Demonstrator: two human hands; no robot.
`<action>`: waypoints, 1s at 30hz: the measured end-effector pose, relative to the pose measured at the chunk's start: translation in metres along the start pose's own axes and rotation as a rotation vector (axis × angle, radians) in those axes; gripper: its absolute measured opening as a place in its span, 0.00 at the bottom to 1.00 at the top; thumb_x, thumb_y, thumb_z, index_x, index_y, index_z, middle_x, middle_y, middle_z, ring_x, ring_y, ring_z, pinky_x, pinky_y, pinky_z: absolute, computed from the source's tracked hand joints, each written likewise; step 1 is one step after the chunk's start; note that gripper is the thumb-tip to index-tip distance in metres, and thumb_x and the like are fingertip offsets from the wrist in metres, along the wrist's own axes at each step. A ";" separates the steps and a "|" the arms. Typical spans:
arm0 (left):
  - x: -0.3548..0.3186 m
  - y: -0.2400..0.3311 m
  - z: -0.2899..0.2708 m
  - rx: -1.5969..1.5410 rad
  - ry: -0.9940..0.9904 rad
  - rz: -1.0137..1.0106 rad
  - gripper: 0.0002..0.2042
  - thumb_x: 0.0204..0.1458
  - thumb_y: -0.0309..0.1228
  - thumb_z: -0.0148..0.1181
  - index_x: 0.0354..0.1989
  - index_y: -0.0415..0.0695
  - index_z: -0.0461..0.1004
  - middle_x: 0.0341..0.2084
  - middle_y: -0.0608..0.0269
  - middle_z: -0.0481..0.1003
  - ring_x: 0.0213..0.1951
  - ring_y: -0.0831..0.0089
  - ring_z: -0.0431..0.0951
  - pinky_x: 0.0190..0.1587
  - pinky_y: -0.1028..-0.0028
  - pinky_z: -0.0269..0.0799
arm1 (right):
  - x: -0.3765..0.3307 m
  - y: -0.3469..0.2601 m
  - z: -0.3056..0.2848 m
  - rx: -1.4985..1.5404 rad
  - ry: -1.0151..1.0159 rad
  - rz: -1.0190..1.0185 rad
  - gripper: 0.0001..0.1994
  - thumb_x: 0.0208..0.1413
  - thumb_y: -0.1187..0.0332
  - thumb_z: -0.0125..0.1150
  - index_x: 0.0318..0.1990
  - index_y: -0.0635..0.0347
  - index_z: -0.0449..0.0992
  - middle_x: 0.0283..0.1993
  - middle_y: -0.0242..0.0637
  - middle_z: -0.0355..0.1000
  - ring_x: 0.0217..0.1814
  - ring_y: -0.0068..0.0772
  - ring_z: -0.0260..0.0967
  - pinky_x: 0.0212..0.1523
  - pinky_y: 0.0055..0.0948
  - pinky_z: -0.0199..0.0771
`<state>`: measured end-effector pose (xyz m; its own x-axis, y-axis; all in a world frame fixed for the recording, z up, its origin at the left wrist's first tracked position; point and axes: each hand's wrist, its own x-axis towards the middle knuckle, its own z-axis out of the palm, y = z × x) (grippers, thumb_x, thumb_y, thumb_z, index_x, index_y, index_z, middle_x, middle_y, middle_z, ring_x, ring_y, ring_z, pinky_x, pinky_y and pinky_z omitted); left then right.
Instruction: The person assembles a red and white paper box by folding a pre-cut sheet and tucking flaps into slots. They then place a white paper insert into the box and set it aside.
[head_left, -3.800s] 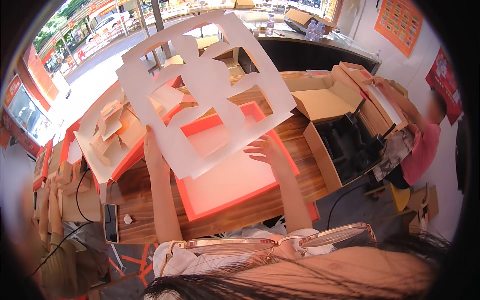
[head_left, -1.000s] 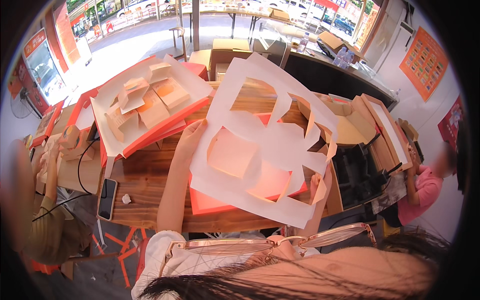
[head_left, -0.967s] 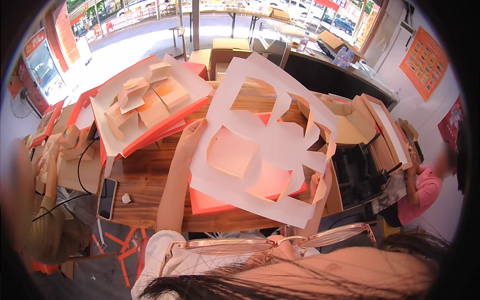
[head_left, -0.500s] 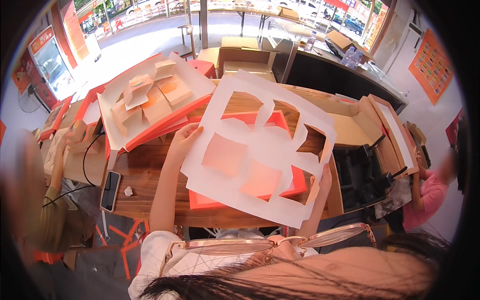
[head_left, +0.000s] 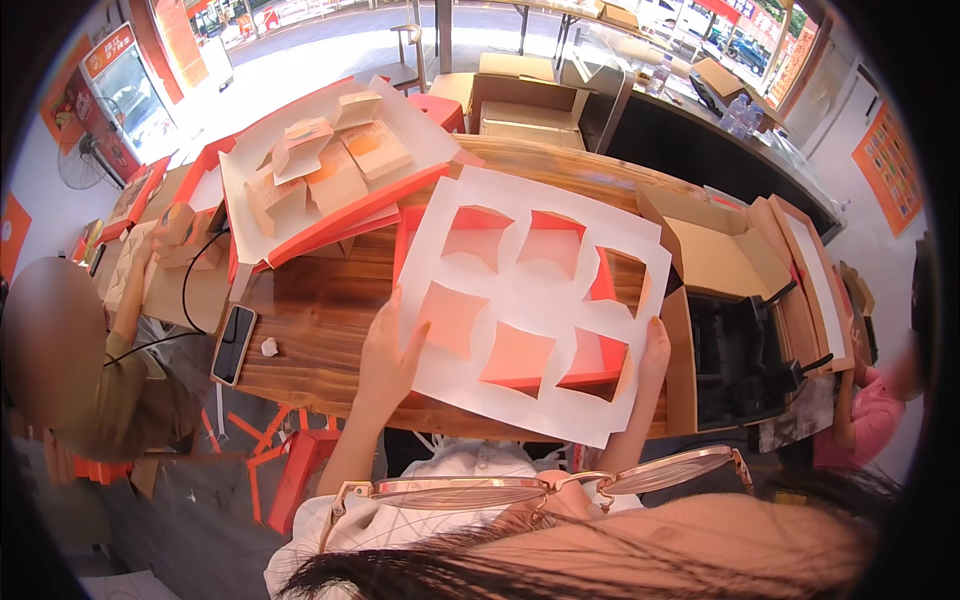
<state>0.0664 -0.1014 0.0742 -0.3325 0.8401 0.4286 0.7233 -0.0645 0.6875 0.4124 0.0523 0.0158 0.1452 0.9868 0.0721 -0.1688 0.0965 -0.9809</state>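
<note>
A white cardboard insert [head_left: 503, 300] with several curved-sided cutouts is spread between my two hands, slightly tilted. Under it sits a shallow red box [head_left: 405, 238], seen past the insert's left edge and through the cutouts; whether the two touch, I cannot tell. My left hand [head_left: 392, 348] grips the insert's lower left edge, thumb on top and fingers partly hidden beneath. At the right edge, my right hand [head_left: 652, 358] holds it the same way, its fingers mostly out of sight.
A red tray [head_left: 350, 220] holding small kraft boxes [head_left: 380, 150] stands far left on the wooden table [head_left: 310, 320]. Nearer lies a phone [head_left: 234, 345]. Open cartons [head_left: 725, 250] and black trays [head_left: 725, 350] fill the right. One person [head_left: 130, 370] works at left, another [head_left: 870, 420] at right.
The insert has turned and come down flatter over the red box, its bent flaps straighter. My left hand has slid from its upper left edge to lower down. The view has shifted slightly.
</note>
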 end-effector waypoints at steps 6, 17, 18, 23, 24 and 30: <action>-0.004 0.001 0.034 0.003 -0.102 0.112 0.29 0.52 0.36 0.55 0.58 0.31 0.55 0.56 0.38 0.58 0.60 0.49 0.57 0.58 0.63 0.56 | 0.002 0.004 -0.002 -0.054 -0.033 -0.016 0.18 0.60 0.57 0.48 0.41 0.67 0.70 0.32 0.30 0.68 0.33 0.17 0.63 0.35 0.16 0.63; 0.008 -0.012 0.026 0.040 -0.336 0.094 0.27 0.42 0.33 0.65 0.51 0.34 0.65 0.51 0.45 0.67 0.56 0.53 0.64 0.54 0.66 0.63 | 0.000 0.004 0.000 -0.042 -0.017 -0.033 0.13 0.60 0.61 0.48 0.37 0.64 0.70 0.29 0.27 0.68 0.30 0.14 0.62 0.31 0.14 0.63; 0.017 -0.013 0.022 0.010 -0.400 0.130 0.27 0.42 0.32 0.65 0.51 0.35 0.66 0.50 0.45 0.67 0.56 0.54 0.64 0.54 0.67 0.64 | -0.002 0.005 -0.006 -0.036 0.026 -0.035 0.13 0.60 0.61 0.48 0.37 0.64 0.69 0.29 0.27 0.68 0.30 0.14 0.62 0.31 0.15 0.63; 0.022 -0.024 -0.002 -0.279 -0.410 -0.011 0.15 0.42 0.27 0.63 0.41 0.36 0.73 0.47 0.52 0.70 0.50 0.58 0.69 0.49 0.70 0.67 | 0.002 0.008 -0.004 -0.088 -0.066 -0.041 0.17 0.61 0.56 0.46 0.36 0.64 0.69 0.29 0.28 0.67 0.31 0.15 0.61 0.33 0.15 0.62; 0.021 -0.024 -0.002 -0.221 -0.378 0.035 0.13 0.43 0.25 0.63 0.39 0.36 0.74 0.47 0.54 0.71 0.48 0.58 0.70 0.48 0.71 0.68 | 0.002 0.007 -0.004 -0.086 -0.091 -0.040 0.17 0.61 0.56 0.46 0.36 0.64 0.69 0.29 0.28 0.67 0.31 0.15 0.61 0.33 0.15 0.62; 0.013 -0.040 0.017 -0.007 -0.301 0.237 0.11 0.41 0.24 0.63 0.36 0.37 0.75 0.44 0.54 0.72 0.46 0.60 0.72 0.47 0.70 0.68 | -0.001 0.004 0.002 -0.041 -0.019 -0.033 0.16 0.61 0.57 0.47 0.37 0.65 0.70 0.30 0.28 0.68 0.31 0.15 0.63 0.34 0.14 0.63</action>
<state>0.0433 -0.0787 0.0419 0.0372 0.9218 0.3858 0.7540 -0.2792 0.5946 0.4095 0.0524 0.0119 0.1318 0.9855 0.1073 -0.1236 0.1237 -0.9846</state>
